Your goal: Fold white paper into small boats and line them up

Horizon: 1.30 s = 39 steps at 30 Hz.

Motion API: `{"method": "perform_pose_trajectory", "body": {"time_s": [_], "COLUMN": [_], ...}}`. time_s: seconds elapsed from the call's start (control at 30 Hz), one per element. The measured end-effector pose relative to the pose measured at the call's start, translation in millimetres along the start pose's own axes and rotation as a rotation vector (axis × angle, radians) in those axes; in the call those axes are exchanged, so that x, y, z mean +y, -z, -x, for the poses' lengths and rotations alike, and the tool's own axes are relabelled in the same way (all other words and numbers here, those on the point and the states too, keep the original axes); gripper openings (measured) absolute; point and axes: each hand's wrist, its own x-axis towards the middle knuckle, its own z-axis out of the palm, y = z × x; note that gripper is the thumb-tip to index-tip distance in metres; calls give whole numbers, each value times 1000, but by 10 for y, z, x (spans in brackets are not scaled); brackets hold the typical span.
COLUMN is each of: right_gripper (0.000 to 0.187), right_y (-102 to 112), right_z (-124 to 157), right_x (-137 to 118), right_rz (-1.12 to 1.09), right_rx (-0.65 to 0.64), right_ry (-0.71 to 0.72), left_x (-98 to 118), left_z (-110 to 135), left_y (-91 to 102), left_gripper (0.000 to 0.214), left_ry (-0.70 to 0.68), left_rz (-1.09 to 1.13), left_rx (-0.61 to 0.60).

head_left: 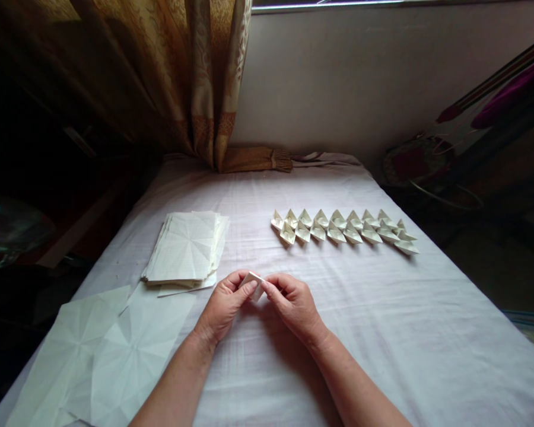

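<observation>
A small piece of folded white paper (257,289) is held up between my two hands, over the middle of the cloth-covered surface. My left hand (226,301) pinches its left side, thumb on top. Its right edge is gripped by the thumb and fingers of my right hand (295,305). The fingers behind the paper are partly hidden. Beyond my right hand, folded paper boats (337,233) stand in two close rows. To the left of my left hand lies a stack of creased paper sheets (184,246).
Loose creased sheets (131,350) spread over the near left of the pale bedsheet (374,332). A gold curtain (204,77) hangs at the back left, its tieback (258,160) lying on the far edge. A pale wall (338,83) rises behind. Dark clutter lines both sides.
</observation>
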Motion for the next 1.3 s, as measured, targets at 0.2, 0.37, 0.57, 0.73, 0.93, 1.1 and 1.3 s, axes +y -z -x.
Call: {"method": "perform_pose_trajectory", "body": {"time_s": [0.2, 0.37, 0.57, 0.73, 0.93, 1.1, 1.3], "right_gripper": [25, 24, 23, 24, 26, 28, 30], "right_y": [27, 47, 51, 44, 45, 46, 32], "right_z": [-4, -7, -1, 8, -5, -3, -4], "right_x": [-4, -3, 22, 64, 54, 43, 29], "right_rz": [54, 49, 8, 2, -1, 9, -7], "right_rx": [-3, 5, 47, 61, 46, 35, 19], "right_ry": [17, 0, -66, -85, -76, -79, -97], "left_x": [-48, -74, -59, -106, -130, -108, -96], "left_z": [-9, -18, -9, -21, -32, -14, 14], "left_y": [28, 28, 7, 25, 33, -17, -40], "left_gripper": [45, 43, 43, 42, 39, 36, 39], "left_ry": [27, -6, -20, -49, -79, -122, -154], "left_rz": [23, 2, -52, -153, -193, -224, -291], "left_rx": [53, 81, 74, 83, 102, 114, 133]}}
